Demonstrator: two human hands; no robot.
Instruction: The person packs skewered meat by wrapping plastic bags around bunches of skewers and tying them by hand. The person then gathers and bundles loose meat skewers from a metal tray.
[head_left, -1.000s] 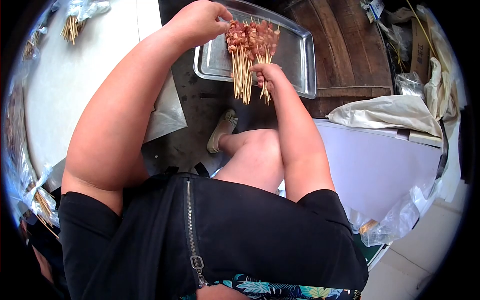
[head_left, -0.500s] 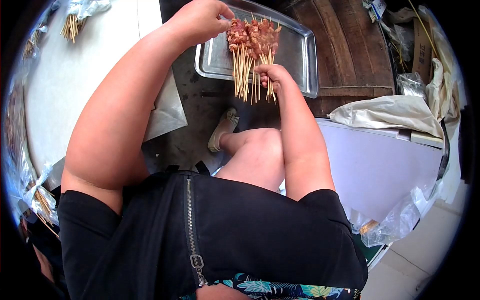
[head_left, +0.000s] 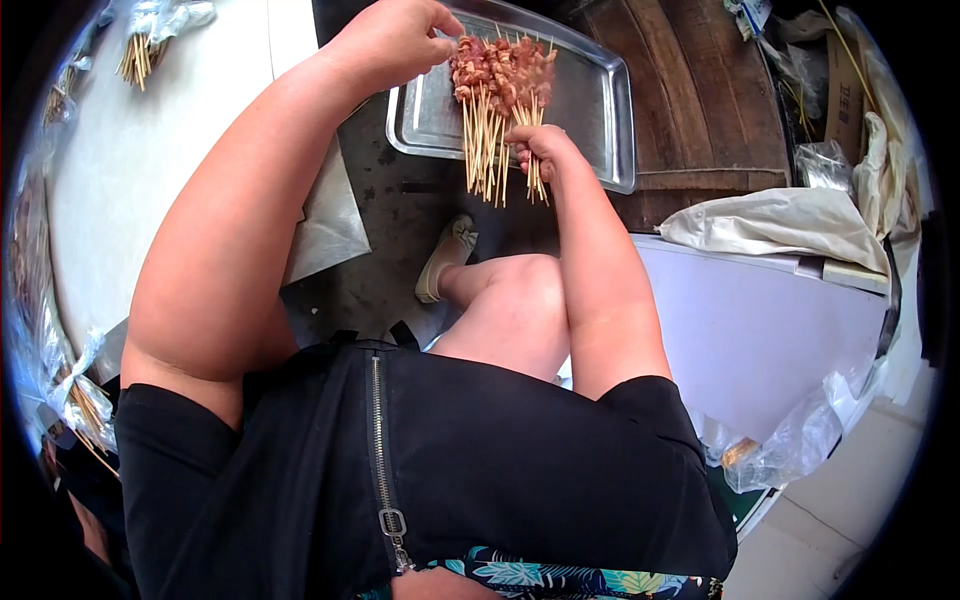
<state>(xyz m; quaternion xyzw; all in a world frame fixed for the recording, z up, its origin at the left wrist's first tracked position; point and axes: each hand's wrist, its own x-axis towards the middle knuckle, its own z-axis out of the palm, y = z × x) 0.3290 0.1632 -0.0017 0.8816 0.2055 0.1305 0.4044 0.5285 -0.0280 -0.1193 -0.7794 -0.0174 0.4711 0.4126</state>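
Skewers of raw meat (head_left: 503, 72) lie side by side on a shiny metal tray (head_left: 590, 110), with their bare sticks pointing toward me past the tray's near edge. My right hand (head_left: 543, 148) is closed round the sticks at the right side of the bunch. At the upper left end of the meat is my left hand (head_left: 415, 40), its fingers bent and apart, with the fingertips beside the leftmost skewer. Nothing shows between the thumb and fingers of that hand.
A pale table (head_left: 180, 130) on the left bears bagged stick bundles (head_left: 137, 58). Dark wooden boards (head_left: 690, 90) stand right of the tray. A cream cloth (head_left: 775, 223) lies by a pale lilac surface (head_left: 740, 320). A plastic bag (head_left: 795, 450) is lower right.
My right hand moved slightly right with the sticks it holds, then a little back left. My left hand has stayed near the left edge of the meat.
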